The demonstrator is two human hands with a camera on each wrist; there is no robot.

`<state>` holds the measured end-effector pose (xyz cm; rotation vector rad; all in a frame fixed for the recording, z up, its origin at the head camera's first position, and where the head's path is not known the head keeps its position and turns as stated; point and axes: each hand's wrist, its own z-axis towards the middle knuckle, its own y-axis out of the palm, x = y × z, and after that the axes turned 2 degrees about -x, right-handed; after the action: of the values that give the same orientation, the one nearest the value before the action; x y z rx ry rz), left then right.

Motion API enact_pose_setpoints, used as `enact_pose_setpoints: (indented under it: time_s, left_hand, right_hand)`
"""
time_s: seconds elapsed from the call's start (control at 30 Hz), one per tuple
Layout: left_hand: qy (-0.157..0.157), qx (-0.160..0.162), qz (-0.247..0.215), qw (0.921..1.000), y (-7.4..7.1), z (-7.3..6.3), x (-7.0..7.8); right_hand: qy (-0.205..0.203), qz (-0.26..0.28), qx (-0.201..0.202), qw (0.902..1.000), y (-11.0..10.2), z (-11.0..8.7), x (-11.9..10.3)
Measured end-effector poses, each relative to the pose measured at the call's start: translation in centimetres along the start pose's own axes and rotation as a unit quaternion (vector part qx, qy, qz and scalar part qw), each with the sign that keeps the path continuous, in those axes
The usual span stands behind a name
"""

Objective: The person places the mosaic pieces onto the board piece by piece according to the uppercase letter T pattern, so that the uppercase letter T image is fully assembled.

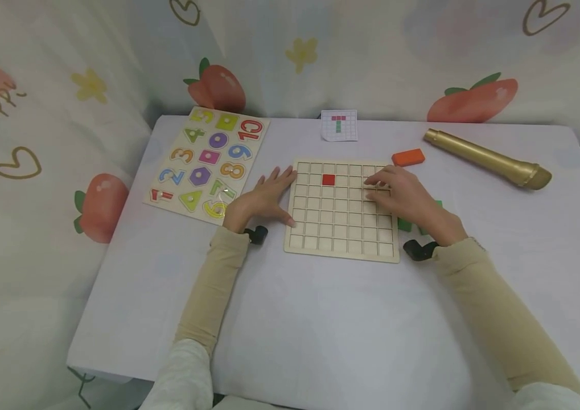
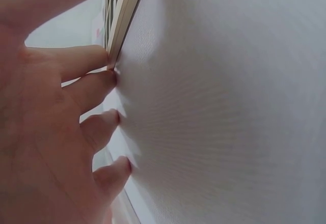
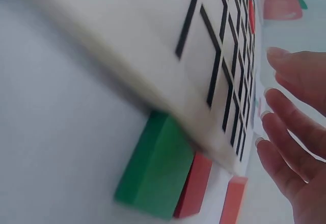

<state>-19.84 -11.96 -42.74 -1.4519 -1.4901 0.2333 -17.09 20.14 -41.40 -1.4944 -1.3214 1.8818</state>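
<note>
Pale, square wooden grid board (image 1: 341,217) lies on the white-covered desk (image 1: 320,319); I judge it light, stiff, best gripped by its rim. My spread left hand (image 1: 265,198) touches its nine-o'clock edge; my right hand (image 1: 406,196), fingers parted, apparently empty, hovers around three.

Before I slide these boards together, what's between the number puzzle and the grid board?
The left hand and white tablecloth lie between the number puzzle and grid board, in the head view.

Free tabletop (image 1: 336,319) in front of board (image 1: 341,216), green block (image 3: 158,170) at right
</note>
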Motion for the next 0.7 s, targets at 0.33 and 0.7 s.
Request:
enact_pose_setpoints:
  time_s: [0.33,0.7]
  left_hand:
    - [0.004,-0.002,-0.002,1.0,0.1,0.2,0.3]
    - [-0.01,-0.001,0.006,0.9999,0.1,0.3,0.1]
  right_hand:
    - [-0.023,-0.01,0.04,0.9989,-0.6,-3.6,2.3]
    - [-0.013,-0.025,0.044,0.9987,-0.9,-5.5,4.3]
